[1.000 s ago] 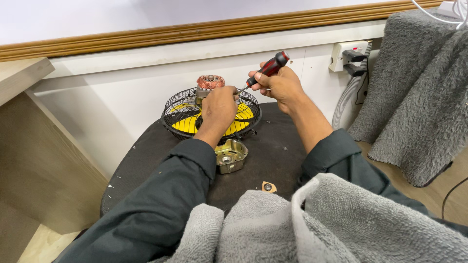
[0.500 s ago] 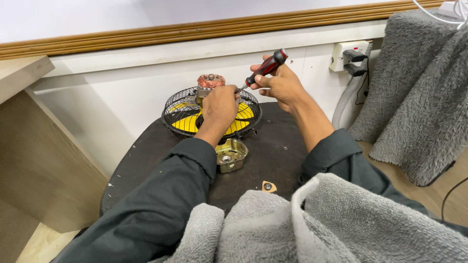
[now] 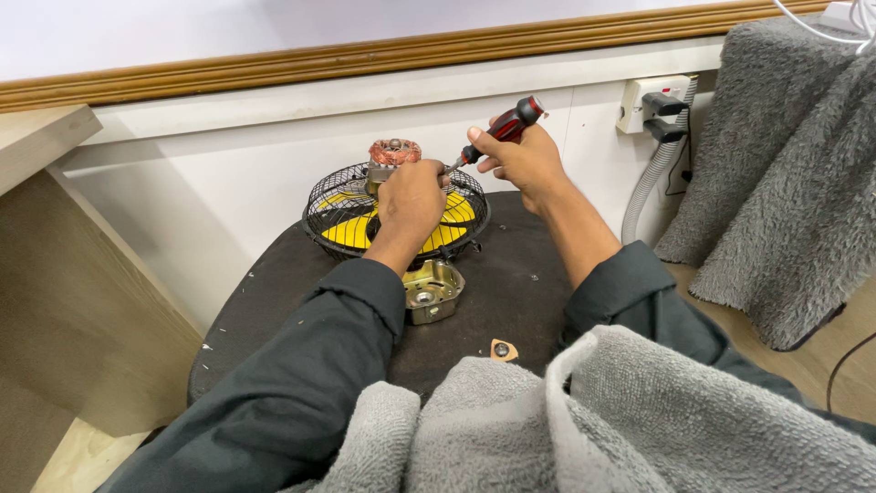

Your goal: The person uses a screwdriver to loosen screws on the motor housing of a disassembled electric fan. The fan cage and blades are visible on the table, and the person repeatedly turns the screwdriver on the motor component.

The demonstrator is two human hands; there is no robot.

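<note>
At the far left stands a wooden shelf (image 3: 55,274); right of it a dark pad (image 3: 274,310) carries the work. On the pad's far end sits a small fan (image 3: 356,224) with a black wire guard and yellow blades, and a copper-wound motor (image 3: 394,152) rises from its middle. The left hand (image 3: 412,199) lies over the fan's hub, fingers curled down on it; what they pinch underneath I cannot tell. Just nearer on the pad rests 1 metal housing (image 3: 432,290), and near the grey blanket (image 3: 584,429) lies 1 small bracket (image 3: 502,350). The right hand (image 3: 522,160) is wrapped tight round a red-and-black screwdriver (image 3: 504,131), whose tip slants down toward the left hand.

To do this well, I judge the left hand should pin the hub steady while the driver stays in line with the screw, pressed firmly so the tip does not slip.

The screw and the driver's tip are hidden behind the left hand. The wall socket (image 3: 652,102) and hose (image 3: 650,183) sit at right.
</note>
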